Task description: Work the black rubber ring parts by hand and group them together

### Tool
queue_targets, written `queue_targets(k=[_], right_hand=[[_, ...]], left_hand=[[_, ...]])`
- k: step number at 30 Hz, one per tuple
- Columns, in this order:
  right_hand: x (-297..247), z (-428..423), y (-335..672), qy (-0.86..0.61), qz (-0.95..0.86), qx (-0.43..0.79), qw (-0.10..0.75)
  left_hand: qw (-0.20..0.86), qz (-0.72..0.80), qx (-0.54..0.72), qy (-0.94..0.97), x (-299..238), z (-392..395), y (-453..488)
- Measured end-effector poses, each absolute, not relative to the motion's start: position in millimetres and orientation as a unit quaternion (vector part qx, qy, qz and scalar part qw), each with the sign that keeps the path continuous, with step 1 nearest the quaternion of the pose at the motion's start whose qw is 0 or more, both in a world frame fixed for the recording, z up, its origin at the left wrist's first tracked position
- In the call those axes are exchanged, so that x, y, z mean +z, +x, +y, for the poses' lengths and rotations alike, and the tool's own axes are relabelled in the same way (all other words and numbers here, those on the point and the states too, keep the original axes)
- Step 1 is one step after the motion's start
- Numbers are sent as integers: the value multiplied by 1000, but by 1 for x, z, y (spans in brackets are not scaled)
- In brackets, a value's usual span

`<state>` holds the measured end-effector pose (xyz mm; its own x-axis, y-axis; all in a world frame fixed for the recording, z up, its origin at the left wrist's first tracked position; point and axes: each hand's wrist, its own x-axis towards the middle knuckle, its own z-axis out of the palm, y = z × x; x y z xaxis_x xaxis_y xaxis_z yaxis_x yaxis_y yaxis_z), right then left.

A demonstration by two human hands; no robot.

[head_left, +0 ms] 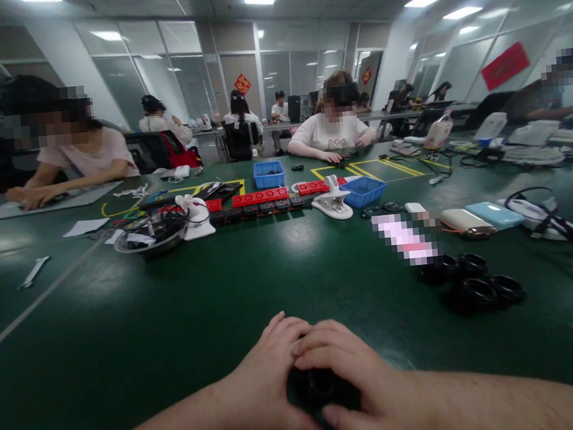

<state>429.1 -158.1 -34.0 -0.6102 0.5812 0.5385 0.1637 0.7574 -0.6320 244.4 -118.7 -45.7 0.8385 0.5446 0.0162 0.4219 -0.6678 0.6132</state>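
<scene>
A black round part [323, 387] sits at the near edge of the view, between my two hands and partly covered by them. My left hand [265, 377] is curled around its left side, thumb at the bottom and fingers over the far top. On the other side my right hand [361, 376] closes around it, its fingertips meeting those of the left hand. The exact kind of part cannot be made out. To the right, on the green table [214, 301], stand several black ring-shaped parts [476, 292] with hollow centres.
A metal bowl of cables [153, 243] stands left, beside a white stand [197, 216]. Red socket strips [259, 197], a white clip base [334, 204] and blue bins [363, 191] line the middle. Power banks [467, 221] and cables lie right. People [332, 127] sit opposite.
</scene>
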Motion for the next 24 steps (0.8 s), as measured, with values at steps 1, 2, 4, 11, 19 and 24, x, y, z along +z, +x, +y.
queue_targets(k=[1,2,4,11,19,24], right_hand=[[-35,-158,429,-225,-853,273,384],[-36,-158,430,-232,-851,273,383],[-38,-158,430,-255,-846,275,380],[-40,-159,429,-332,-833,268,353],[-45,-158,429,-314,-853,238,341],[-39,-157,429,-258,-871,223,354]], left_hand=[[312,266,107,906,-47,-118,244],[315,268,115,903,-48,-118,244],[313,276,127,900,-49,-119,244],[291,317,122,894,-45,-124,252],[334,299,149,881,-46,-123,252],[324,258,100,905,-41,-119,249]])
